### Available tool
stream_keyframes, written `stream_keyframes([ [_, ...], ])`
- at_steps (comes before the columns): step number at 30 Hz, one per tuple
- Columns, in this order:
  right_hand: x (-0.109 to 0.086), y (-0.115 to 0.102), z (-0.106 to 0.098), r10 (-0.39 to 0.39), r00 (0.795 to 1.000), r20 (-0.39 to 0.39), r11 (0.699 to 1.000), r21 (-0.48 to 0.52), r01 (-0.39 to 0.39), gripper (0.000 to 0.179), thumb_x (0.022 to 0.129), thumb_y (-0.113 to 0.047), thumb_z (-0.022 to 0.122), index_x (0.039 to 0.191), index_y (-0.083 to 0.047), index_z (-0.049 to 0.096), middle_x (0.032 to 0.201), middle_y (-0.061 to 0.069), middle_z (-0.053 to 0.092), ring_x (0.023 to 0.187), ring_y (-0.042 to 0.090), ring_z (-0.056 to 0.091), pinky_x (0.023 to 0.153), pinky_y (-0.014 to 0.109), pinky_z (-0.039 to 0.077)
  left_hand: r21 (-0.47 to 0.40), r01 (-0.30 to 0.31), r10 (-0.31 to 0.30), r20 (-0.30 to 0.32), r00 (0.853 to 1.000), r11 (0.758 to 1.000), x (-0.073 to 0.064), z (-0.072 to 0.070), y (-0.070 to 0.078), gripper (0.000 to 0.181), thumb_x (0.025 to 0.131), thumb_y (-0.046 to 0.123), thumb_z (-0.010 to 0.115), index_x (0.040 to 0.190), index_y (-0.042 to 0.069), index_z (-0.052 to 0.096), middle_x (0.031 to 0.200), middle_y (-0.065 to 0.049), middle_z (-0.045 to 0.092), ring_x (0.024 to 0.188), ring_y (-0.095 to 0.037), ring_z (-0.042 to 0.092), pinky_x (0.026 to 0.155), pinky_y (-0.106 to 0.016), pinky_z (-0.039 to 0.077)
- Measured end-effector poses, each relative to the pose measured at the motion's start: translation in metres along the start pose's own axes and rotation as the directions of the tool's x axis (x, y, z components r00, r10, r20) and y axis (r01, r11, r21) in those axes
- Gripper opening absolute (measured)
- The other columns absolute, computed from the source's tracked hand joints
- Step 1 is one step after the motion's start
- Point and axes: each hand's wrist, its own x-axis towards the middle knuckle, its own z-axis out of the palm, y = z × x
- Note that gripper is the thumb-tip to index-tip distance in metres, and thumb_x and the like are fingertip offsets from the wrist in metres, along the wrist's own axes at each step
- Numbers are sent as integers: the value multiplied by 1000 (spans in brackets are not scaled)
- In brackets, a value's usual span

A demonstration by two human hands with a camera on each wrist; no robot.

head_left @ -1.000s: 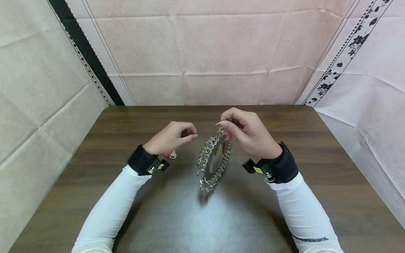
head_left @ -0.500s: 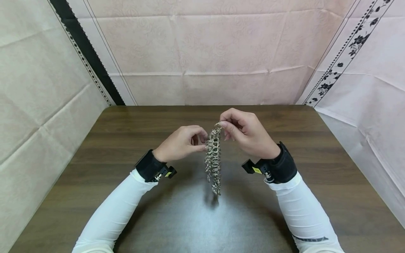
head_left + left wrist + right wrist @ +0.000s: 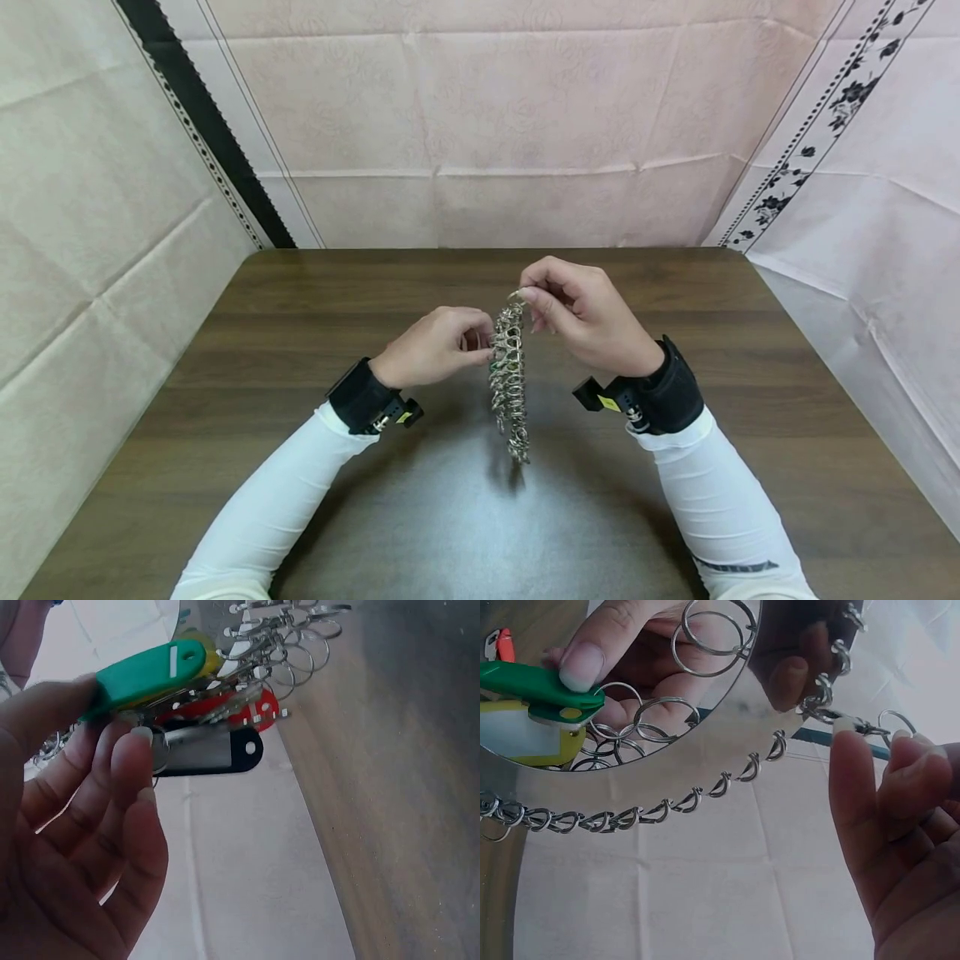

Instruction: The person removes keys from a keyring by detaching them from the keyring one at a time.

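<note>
I see the metal ring [image 3: 508, 375] hanging almost edge-on in the head view, its long axis running down from my right hand [image 3: 597, 321], which pinches it at the top. Beside its upper half, my left hand [image 3: 435, 347] pinches the green tag [image 3: 152, 673].

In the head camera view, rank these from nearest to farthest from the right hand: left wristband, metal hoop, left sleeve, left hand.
1. Metal hoop: held at its top by the right hand.
2. Left hand: at the hoop's left side.
3. Left wristband: below and left of those fingers.
4. Left sleeve: farthest, toward lower left.
</note>
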Motion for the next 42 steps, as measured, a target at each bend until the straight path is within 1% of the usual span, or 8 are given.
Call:
stream_keyframes([
  [4,0,1,0,3,1000,8,1000,-5,-3,5,94,-3,55,91,1,57,70,4,53,59,10,53,52,26,49,-55,-8,9,33,999,998,-1,0,-1,5,91,16,64,88,15,61,79,5,61,69,-6,57,61,-24,49],
  [8,1,0,0,8,1000,6,1000,-3,-8,4,93,-2,56,92,1,57,71,6,54,59,11,53,52,26,49,-91,9,-5,38,999,996,-2,-3,-1,4,92,16,63,90,13,61,80,5,63,69,-7,57,62,-24,50],
  [13,1,-1,-1,17,1000,-5,1000,-5,-17,5,94,-3,55,93,0,58,73,10,56,60,12,55,52,26,49,-82,22,-21,6,1000,996,-2,-8,-2,8,91,17,64,87,15,58,79,5,63,68,-7,58,62,-24,50],
  [22,1,-1,-3,14,1000,-3,1000,-18,-14,4,94,0,53,91,0,56,72,5,53,60,10,53,51,25,48,-73,0,-3,-43,999,997,-5,-22,-5,9,91,20,64,89,15,58,76,4,62,67,-8,57,61,-26,49],
  [32,1,-1,-3,7,1000,-3,1000,-17,-7,4,94,-1,54,91,0,57,71,5,54,59,12,53,50,27,47,-64,40,-44,-71,996,997,-7,-32,-4,7,92,18,62,93,14,57,79,3,63,71,-9,58,62,-27,50],
  [35,1,-1,-3,6,1000,0,1000,-12,-6,4,94,-3,54,92,0,57,72,7,54,59,16,55,51,27,48,-80,45,-52,-87,995,996,-8,-33,-4,7,92,16,62,95,13,56,82,2,64,73,-9,59,64,-27,51],
  [38,1,0,-2,12,1000,5,1000,-2,-12,5,94,-3,54,93,1,57,73,9,55,59,18,56,52,26,50,-93,25,-35,-107,994,995,-8,-34,-6,12,91,13,62,102,11,55,84,2,64,73,-9,59,64,-28,51],
  [42,1,0,-2,16,1000,8,1000,-4,-16,4,94,-2,54,93,1,57,73,10,55,60,16,56,53,26,50,-58,-5,-2,-112,994,998,-7,-33,-7,24,91,15,63,114,10,59,88,3,65,76,-7,58,65,-26,49],
])
